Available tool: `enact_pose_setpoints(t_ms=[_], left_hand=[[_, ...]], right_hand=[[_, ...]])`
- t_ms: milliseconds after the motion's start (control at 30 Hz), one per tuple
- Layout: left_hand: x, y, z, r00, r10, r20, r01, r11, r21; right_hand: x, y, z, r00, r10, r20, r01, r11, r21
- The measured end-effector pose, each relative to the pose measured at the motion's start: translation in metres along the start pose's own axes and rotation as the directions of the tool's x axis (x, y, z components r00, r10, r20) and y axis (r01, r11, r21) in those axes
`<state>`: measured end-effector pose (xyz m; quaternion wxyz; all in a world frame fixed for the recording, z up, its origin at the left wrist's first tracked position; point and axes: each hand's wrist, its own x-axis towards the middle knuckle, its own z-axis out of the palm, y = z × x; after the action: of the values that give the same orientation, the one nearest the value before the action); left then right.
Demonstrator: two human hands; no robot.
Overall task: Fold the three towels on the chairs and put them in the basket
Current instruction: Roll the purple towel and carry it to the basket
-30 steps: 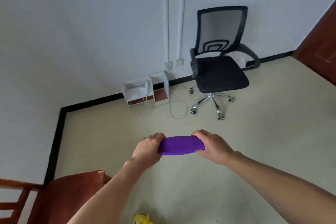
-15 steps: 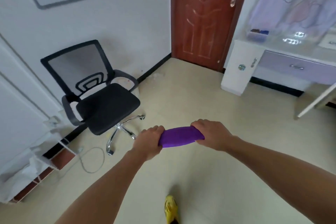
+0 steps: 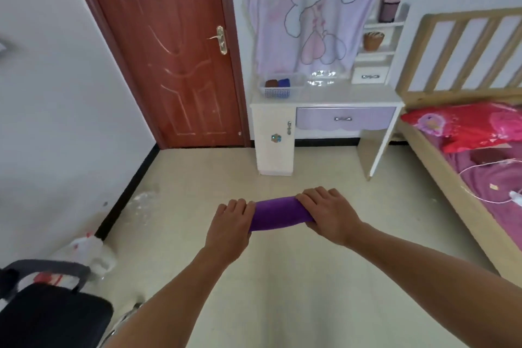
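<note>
Office chair, bottom L corner: seat and one armrest only, rest cut off by frame edge. L hand clenched over L end of folded purple towel, fingers curled on top. Towel held mid-air above floor, spanning hand to hand; only its middle shows, both ends hidden under the grips. Basket sits on white desk, well beyond towel; holds one brown and one blue bundle, too blurred to ID further. R hand grasps towel's R end, thumb apparently beneath. Bed, far R, cut off.
</note>
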<state>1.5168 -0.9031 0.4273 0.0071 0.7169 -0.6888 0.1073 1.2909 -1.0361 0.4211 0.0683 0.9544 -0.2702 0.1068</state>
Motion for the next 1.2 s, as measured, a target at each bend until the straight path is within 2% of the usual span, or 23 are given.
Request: enact_pose_setpoints(t_ms=[167,333,500,767,900,1000,1200], left_hand=[[0.130,0.009,0.018,0.992,0.126,-0.028,-0.126,0.992,-0.002],[0.264,0.011,0.051,0.987,0.158,-0.022,-0.157,0.987,0.023],[0.375,-0.001,0.065,0.993,0.116,0.002,-0.115,0.993,-0.020],[0.516,-0.051,0.087,1.000,-0.008,-0.024,0.007,0.999,-0.040],[0.593,-0.076,0.121,1.000,0.010,0.007,-0.009,0.998,-0.054],[0.653,-0.096,0.149,1.000,0.010,0.000,-0.010,0.995,-0.101],[0.778,-0.125,0.179,0.995,-0.020,0.101,0.053,0.939,-0.339]], right_hand=[[0.042,0.096,0.020,0.992,0.121,-0.031,-0.122,0.992,-0.023],[0.109,0.205,0.062,0.986,0.163,-0.040,-0.164,0.986,-0.032],[0.199,0.300,0.084,0.989,0.138,-0.049,-0.138,0.990,-0.001],[0.341,0.398,0.104,0.997,0.036,-0.068,-0.036,0.999,-0.011],[0.404,0.446,0.137,0.999,0.020,-0.034,-0.019,0.999,0.030],[0.452,0.485,0.157,0.999,0.033,0.000,-0.033,0.998,0.047],[0.556,0.566,0.168,0.983,0.159,0.088,-0.169,0.977,0.131]])
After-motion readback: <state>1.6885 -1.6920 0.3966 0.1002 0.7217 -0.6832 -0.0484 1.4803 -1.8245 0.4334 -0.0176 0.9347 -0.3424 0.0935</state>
